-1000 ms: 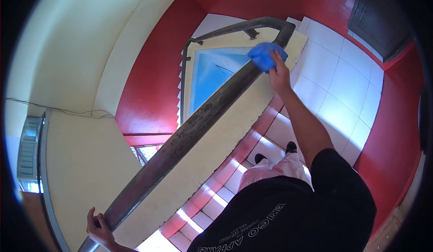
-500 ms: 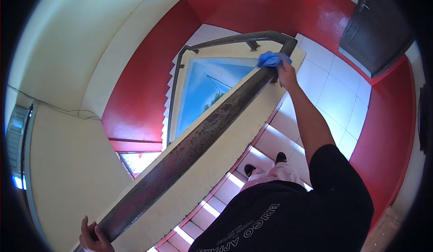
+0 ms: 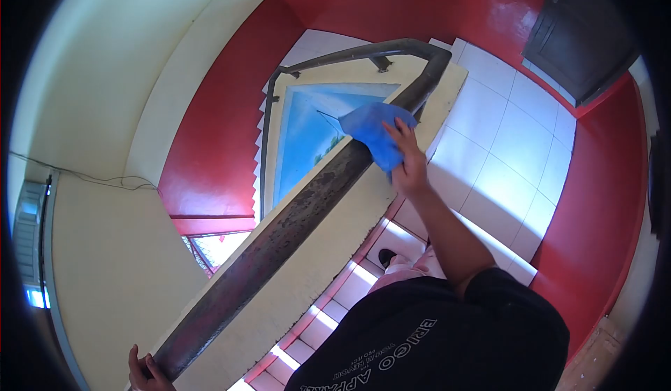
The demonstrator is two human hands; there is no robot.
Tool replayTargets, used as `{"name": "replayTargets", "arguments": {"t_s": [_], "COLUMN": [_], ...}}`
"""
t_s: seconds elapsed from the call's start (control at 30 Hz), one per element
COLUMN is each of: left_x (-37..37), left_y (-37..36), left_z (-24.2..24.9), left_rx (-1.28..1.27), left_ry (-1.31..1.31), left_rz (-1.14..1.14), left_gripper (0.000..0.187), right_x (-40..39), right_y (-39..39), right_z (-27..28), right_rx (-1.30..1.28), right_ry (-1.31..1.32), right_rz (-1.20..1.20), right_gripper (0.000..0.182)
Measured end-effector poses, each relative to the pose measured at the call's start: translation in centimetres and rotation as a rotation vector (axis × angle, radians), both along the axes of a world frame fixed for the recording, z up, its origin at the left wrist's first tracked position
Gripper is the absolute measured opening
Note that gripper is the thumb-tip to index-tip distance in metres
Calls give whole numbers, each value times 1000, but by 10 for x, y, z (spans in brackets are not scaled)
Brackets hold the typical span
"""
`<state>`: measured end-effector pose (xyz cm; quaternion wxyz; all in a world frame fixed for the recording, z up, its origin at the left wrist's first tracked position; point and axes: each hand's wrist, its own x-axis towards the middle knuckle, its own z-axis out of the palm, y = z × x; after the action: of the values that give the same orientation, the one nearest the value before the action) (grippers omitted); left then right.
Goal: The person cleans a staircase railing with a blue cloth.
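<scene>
A blue cloth (image 3: 374, 129) lies draped across the dark metal handrail (image 3: 300, 212), spread over its top and hanging down the near side. My right hand (image 3: 409, 157) presses the cloth onto the rail, fingers over its right part. At the lower left, my left hand (image 3: 148, 373) grips the lower end of the same rail, with the thumb on the near side and fingers on the far side. Worn, patchy paint shows along the middle of the handrail.
Beneath the rail runs a cream wall (image 3: 335, 230) with a blue painted panel (image 3: 300, 132). Tiled stairs (image 3: 335, 300) descend beside my feet, next to a tiled landing (image 3: 482, 139). A dark door (image 3: 580, 41) and red walls (image 3: 594, 230) surround the landing.
My right hand has slid down the rail toward me, from near the bend, and the bunched cloth has spread out. My left hand stays at the lower end. My body has shifted slightly.
</scene>
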<state>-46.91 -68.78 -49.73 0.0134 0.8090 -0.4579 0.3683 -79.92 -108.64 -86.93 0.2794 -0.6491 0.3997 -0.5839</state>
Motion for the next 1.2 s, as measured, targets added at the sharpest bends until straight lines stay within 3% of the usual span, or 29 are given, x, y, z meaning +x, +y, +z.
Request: {"name": "replayTargets", "arguments": {"t_s": [0.1, 0.17, 0.23, 0.37, 0.47, 0.57, 0.6, 0.7, 0.83, 0.87, 0.93, 1.07, 1.2], "left_x": [-3, 15, 24, 17, 16, 12, 11, 13, 13, 10, 3, -13, -12], "left_y": [-3, 10, 18, 12, 10, 8, 6, 11, 9, 8, 5, -6, -10], "left_z": [-1, 0, -2, -1, -4, -1, -1, 0, -2, -3, 3, 3, 3], "left_rx": [-8, 8, 4, 6, -21, -4, 5, 23, -17, 5, 53, 63, 37], "left_ry": [0, 109, 161, 146, 151, 150, 143, 113, 145, 158, 176, -113, -51], "left_rz": [-11, 7, 23, 32, 18, 42, 45, 51, 69, 81, 106, -68, -140], "left_gripper": [36, 27, 26, 25, 25, 25, 25, 24, 26, 26, 26, 39, 40], "right_x": [-19, -33, -43, -20, 7, 3, -11, -1, 29, 22, 14, 19, 22], "right_y": [-74, -116, -158, -151, -98, -70, -77, -82, -27, -36, -63, -73, -61], "right_z": [-43, -45, -69, -75, -42, 10, 10, -16, 21, 9, -3, -10, -7], "right_rx": [64, 330, 270, 294, 639, 752, 909, 974, 938, 1018, 1013, 922, 904], "right_ry": [18, -16, 31, 25, -961, -1498, -1527, -1606, -1562, -1588, -1513, -1510, -1367], "right_rz": [-115, -187, -220, -403, -254, -198, -61, 66, 43, 72, 108, 211, 258], "right_gripper": [39, 36, 35, 38, 46, 46, 46, 46, 49, 57, 60, 70, 70]}}
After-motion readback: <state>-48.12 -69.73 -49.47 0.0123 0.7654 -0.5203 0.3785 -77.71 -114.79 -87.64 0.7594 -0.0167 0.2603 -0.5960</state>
